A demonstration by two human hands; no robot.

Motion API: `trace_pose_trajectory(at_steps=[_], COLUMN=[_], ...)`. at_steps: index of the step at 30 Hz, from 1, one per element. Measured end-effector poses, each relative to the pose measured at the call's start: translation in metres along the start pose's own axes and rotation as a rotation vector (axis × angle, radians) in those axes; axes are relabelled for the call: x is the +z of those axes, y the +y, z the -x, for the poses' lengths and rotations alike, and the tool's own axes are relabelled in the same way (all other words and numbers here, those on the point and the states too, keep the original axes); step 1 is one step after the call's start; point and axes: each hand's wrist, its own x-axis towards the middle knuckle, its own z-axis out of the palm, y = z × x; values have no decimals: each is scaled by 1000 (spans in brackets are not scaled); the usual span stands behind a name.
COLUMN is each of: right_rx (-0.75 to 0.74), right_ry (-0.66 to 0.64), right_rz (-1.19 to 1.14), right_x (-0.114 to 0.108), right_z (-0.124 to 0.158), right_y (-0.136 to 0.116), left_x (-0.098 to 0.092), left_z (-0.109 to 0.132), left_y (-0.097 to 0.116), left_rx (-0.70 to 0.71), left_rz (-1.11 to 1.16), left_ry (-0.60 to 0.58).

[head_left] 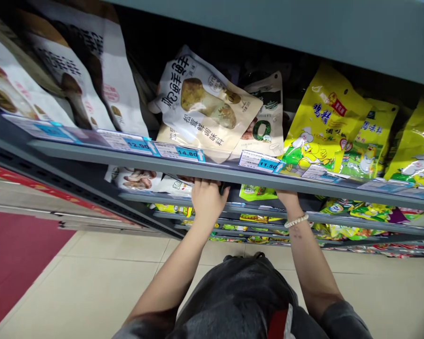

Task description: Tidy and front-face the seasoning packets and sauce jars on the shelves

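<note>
My left hand (209, 200) reaches onto the second shelf, its thumb stretched away from the fingers. The upper shelf's edge hides those fingertips. Right beside it lies a white packet (176, 185), part of which is covered by the hand. My right hand (288, 197), with a beaded bracelet (296, 221) at the wrist, goes under the same edge; its fingers are out of sight, so its grip cannot be told. A bright green packet (257, 193) lies between the hands, nearer the right one. Another white packet with a mushroom picture (137, 179) is farther left.
The upper shelf edge (219, 168) with price tags crosses above my hands. Standing on that shelf are a beige seasoning pouch (205, 106), yellow pouches (321, 125) and white bags (116, 70). Lower shelves hold several packets. Tiled floor (120, 268) lies below.
</note>
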Motion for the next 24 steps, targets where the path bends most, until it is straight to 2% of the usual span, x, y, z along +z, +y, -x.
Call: trace_pose_trajectory(at_steps=[2, 4, 7, 10, 12, 13, 15, 17, 18, 20, 21, 24], right_rx=[-9, -12, -1, 32, 21, -10, -104, -152, -149, -120, -100, 29], right_ry=[-22, -7, 141, 382, 434, 390, 194, 2, -48, -41, -4, 55], right_rz=[62, 53, 19, 27, 37, 26, -19, -60, -78, -141, -198, -468], right_x=[1, -3, -19, -35, -41, -42, -41, -38, -38, -38, -39, -41], right_z=[-5, -4, 6, 24, 33, 37, 40, 40, 39, 37, 36, 33], right_y=[-10, -15, -18, -22, -26, -27, -31, -35, -38, -46, -50, -61], left_x=[0, 1, 2, 7, 11, 14, 17, 17, 16, 12, 9, 6], left_z=[-12, -21, -25, -22, -19, -17, -15, -12, -10, -2, 4, 23], left_y=[13, 19, 17, 5, -4, -8, -14, -15, -13, -4, 2, 23], left_rx=[-73, -126, -96, -49, -73, -84, -76, -17, 32, 177, 274, 605], left_rz=[-58, -101, -124, -81, -29, -8, 32, 105, 163, 322, 405, 531], left_ry=[-182, -304, -336, -275, -221, -189, -102, 42, 138, 310, 356, 374])
